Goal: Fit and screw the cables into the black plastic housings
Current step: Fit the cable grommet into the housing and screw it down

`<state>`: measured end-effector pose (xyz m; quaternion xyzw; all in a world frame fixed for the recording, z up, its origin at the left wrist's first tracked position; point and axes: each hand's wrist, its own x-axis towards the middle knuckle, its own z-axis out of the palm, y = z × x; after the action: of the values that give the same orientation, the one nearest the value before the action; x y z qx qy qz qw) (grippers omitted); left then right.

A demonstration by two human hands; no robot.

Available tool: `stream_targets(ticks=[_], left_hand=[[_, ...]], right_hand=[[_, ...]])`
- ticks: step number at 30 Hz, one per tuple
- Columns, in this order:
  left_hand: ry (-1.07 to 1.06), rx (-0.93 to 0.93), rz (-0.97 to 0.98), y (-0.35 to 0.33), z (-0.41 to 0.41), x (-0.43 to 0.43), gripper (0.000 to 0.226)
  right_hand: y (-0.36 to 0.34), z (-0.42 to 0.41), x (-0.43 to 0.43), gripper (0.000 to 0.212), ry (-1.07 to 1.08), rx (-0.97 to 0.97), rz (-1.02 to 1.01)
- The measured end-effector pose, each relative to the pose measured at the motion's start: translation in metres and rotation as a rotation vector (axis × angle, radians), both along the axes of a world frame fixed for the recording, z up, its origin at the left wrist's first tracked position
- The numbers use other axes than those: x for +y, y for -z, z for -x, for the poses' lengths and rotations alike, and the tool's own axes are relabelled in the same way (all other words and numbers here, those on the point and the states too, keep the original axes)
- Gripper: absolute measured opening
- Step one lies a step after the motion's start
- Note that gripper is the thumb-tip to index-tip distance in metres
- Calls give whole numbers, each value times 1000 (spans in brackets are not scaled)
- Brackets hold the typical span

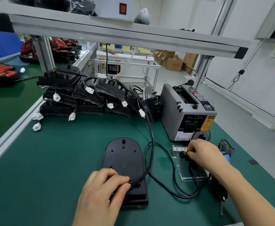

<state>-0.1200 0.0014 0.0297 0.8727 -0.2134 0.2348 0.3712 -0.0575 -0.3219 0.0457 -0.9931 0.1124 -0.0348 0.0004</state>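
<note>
A black plastic housing (122,158) lies flat on the green mat in front of me. A black cable (151,136) runs from the stack at the back down to the housing's near right corner. My left hand (100,191) lies over the housing's near end and pinches the cable end between thumb and fingers. My right hand (202,152) reaches to the right and pinches small black parts (183,154) lying on a clear plastic bag (189,170). A second loop of black cable (171,185) curls on the mat between the housing and the bag.
A stack of black housings with white connectors (84,98) stands at the back left. A grey tape dispenser (187,111) sits at the back right. A blue and black tool (224,152) lies right of my right hand. An aluminium frame shelf (117,35) spans overhead.
</note>
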Motion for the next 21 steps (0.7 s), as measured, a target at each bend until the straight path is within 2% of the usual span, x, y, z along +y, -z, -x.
stream_targets(ticks=[3,6,8,11,21], left_hand=[[-3,2,-23,-1,0,0,29],[-3,6,-12,-1,0,0,28],[3,1,-9,0,0,0,28],[5,-2,-11,1,0,1,28],[13,7,-3,6,-1,2,27]], right_hand=[[-5,0,-3,14,-12,98,-43],[-10,-2,-9,29,15,51,-25],[-9,-5,-13,27,36,1,23],[-4,-7,-12,17,27,49,65],[5,-4,-3,20,-31,-7,89]])
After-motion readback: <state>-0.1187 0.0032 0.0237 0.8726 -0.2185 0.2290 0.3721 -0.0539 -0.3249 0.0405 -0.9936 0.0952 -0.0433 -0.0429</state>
